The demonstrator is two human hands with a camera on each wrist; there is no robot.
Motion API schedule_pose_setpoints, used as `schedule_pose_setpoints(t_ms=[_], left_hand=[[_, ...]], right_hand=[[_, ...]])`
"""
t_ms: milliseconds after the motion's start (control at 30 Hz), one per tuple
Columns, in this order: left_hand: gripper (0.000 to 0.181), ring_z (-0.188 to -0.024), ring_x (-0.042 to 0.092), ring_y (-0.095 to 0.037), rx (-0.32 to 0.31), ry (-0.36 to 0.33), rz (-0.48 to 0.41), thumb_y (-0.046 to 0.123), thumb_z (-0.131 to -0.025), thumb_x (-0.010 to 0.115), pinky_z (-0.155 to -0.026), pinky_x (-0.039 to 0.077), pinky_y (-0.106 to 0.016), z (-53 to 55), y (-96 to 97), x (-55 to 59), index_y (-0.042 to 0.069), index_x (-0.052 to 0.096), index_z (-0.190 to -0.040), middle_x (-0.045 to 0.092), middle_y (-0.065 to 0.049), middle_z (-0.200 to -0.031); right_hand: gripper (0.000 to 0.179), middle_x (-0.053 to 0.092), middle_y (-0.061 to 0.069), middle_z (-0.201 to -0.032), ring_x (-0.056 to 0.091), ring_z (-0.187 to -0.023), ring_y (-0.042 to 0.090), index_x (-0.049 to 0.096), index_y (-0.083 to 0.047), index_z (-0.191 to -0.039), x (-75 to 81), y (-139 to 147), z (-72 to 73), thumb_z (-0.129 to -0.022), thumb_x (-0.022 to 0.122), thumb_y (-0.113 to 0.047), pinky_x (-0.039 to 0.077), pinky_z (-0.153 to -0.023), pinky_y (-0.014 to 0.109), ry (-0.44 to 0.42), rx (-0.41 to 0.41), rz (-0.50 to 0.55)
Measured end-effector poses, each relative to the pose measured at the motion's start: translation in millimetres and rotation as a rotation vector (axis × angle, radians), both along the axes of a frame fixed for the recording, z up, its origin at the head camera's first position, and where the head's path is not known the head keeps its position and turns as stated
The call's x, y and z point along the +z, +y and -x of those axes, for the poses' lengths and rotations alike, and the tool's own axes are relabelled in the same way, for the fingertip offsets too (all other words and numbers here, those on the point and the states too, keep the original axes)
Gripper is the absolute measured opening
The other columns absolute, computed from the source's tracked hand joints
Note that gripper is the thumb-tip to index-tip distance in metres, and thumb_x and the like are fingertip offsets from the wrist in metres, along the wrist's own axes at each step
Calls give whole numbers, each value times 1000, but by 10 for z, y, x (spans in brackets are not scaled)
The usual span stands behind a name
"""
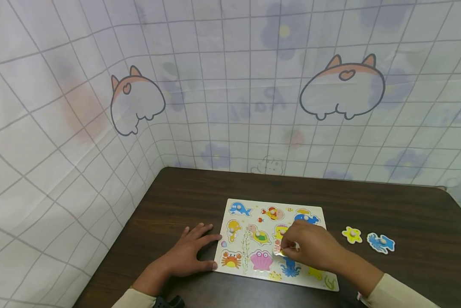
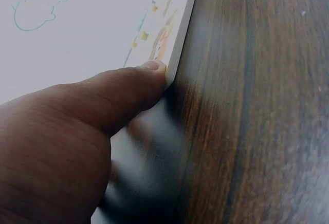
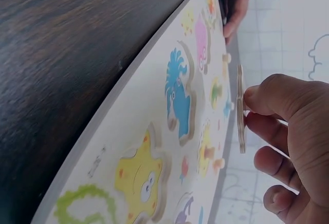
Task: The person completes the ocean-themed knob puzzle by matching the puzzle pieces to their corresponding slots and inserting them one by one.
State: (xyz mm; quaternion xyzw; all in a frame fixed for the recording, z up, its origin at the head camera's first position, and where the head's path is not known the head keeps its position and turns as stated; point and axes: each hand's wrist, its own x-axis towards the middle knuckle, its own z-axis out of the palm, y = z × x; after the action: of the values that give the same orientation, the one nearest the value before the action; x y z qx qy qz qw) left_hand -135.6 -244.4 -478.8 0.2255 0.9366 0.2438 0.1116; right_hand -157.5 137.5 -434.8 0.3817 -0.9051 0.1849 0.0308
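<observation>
A wooden peg puzzle board with sea animals lies on the table. My right hand pinches a flat puzzle piece between thumb and fingers, holding it on edge above the board; a bit of reddish print shows in the head view. Below it are the recesses with a blue octopus and a yellow starfish. My left hand rests at the board's left side, fingers spread, its thumb on the near corner. Knobbed pieces such as the turtle and dolphin sit in the board.
Right of the board, a yellow star piece and a blue octopus piece lie loose on the dark wood table. A small pink thing shows beside the right sleeve. Patterned curtain hangs behind and left.
</observation>
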Motion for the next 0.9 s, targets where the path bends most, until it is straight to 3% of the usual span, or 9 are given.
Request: schedule_pose_setpoints(t_ms=[333, 767, 900], left_hand=[[73, -154, 17, -40, 2, 2, -2, 60, -89, 72, -119, 5, -67, -2, -1, -7, 30, 50, -152, 29, -9, -165], [73, -154, 17, -39, 3, 0, 0, 61, -89, 72, -119, 4, -67, 1, 0, -1, 33, 50, -152, 30, -8, -165], [73, -154, 16, -39, 1, 0, -5, 61, -89, 72, -119, 5, -68, -4, -4, 5, 32, 50, -152, 29, -8, -165]], right_hand=[[13, 52, -23, -75, 47, -77, 3, 74, -31, -80, 7, -192, 24, -86, 83, -23, 43, -58, 22, -45, 21, 12], [19, 53, -19, -73, 47, -77, 3, 68, -30, -75, -13, -412, 38, -86, 82, -23, 42, -58, 22, -29, 75, 44], [13, 55, -22, -74, 48, -78, 3, 73, -29, -79, -34, -465, 58, -86, 83, -23, 44, -60, 22, -41, 88, 51]])
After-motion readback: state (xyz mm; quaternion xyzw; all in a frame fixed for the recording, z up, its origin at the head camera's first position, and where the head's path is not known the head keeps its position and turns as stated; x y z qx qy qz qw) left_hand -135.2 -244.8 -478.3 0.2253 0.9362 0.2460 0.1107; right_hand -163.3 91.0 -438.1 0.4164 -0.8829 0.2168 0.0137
